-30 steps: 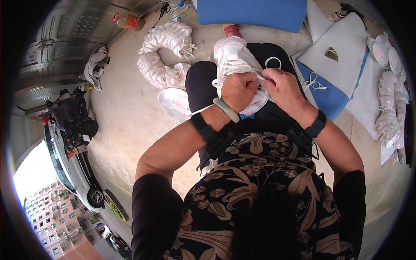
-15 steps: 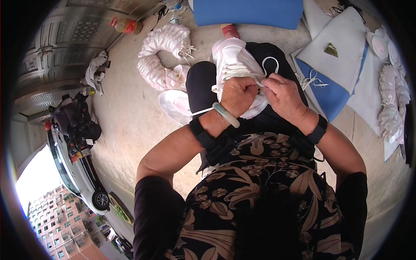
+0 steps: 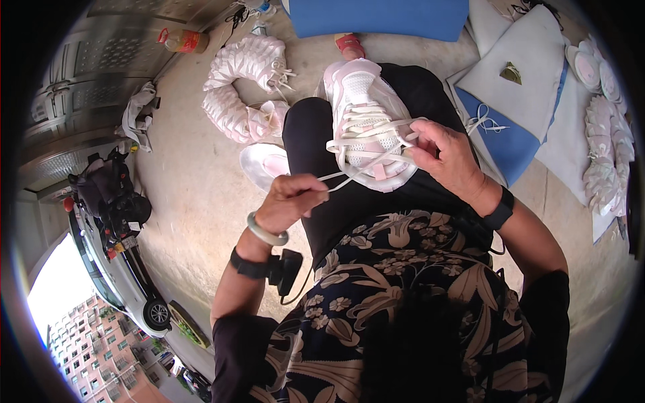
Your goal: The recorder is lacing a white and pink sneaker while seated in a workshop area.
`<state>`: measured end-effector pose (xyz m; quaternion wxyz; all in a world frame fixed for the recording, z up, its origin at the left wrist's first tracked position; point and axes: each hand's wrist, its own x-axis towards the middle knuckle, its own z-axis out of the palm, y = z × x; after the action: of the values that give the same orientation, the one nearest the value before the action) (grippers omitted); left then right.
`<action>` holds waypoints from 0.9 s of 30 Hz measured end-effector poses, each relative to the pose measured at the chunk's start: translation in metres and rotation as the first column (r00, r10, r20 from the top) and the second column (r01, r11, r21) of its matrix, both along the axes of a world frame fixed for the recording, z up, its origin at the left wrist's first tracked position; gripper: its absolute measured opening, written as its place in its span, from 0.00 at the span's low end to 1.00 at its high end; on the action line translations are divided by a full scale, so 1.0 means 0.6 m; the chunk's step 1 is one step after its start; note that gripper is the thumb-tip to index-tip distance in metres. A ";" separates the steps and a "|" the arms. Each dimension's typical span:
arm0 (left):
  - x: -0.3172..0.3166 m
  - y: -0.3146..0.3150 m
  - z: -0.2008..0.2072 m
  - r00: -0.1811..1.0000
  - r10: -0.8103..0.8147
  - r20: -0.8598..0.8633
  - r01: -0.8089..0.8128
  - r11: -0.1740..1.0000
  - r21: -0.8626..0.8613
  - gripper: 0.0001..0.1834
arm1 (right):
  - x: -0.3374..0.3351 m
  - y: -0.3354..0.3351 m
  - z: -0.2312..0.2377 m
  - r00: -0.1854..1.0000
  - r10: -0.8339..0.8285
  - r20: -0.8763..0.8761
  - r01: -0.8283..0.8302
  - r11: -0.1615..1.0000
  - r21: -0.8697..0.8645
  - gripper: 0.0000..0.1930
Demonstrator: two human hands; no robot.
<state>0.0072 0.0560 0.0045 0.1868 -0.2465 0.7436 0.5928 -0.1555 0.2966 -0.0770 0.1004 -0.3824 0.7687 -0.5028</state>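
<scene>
A white and pink sneaker upper (image 3: 361, 87) lies across my lap, its toe pointing away from me and its opening toward me. White shoelace (image 3: 349, 142) crosses over its front in several rows. My left hand (image 3: 290, 205) is closed on a stretch of lace, pulled out taut to the lower left of the upper. At the upper's right edge, my right hand (image 3: 441, 158) pinches the lace between thumb and fingers. Whether those fingers also grip the upper's edge, I cannot tell.
A curved row of stacked pink-white uppers (image 3: 228, 87) lies on the floor at left, beside a single pale shoe piece (image 3: 262, 164). Blue sheet (image 3: 376, 17) and grey-white sheets (image 3: 500, 57) lie ahead and right. More shoe pieces (image 3: 598, 151) sit far right. A bottle (image 3: 185, 41) stands far left.
My left hand has moved from the upper down and left, drawing the lace out with it. My right hand has shifted slightly right and down, uncovering the laced front.
</scene>
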 end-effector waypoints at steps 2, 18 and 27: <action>0.044 -0.038 -0.015 0.998 0.051 0.035 -0.052 0.998 0.024 0.01 | 0.001 -0.002 -0.001 0.999 0.014 0.029 -0.013 1.000 -0.020 0.19; 0.104 -0.106 -0.056 0.986 0.167 -0.016 -0.162 0.973 0.166 0.03 | -0.021 -0.011 0.018 0.909 0.062 0.411 -0.088 0.995 0.046 0.16; 0.069 -0.076 -0.051 0.946 0.305 -0.108 -0.276 0.935 0.222 0.07 | -0.033 -0.024 0.022 0.727 0.157 0.668 -0.031 0.980 -0.197 0.04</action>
<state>0.0486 0.0106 -0.0263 0.0685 -0.2909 0.6455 0.7029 -0.1752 0.2822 -0.0637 0.3665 -0.2179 0.6117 -0.6664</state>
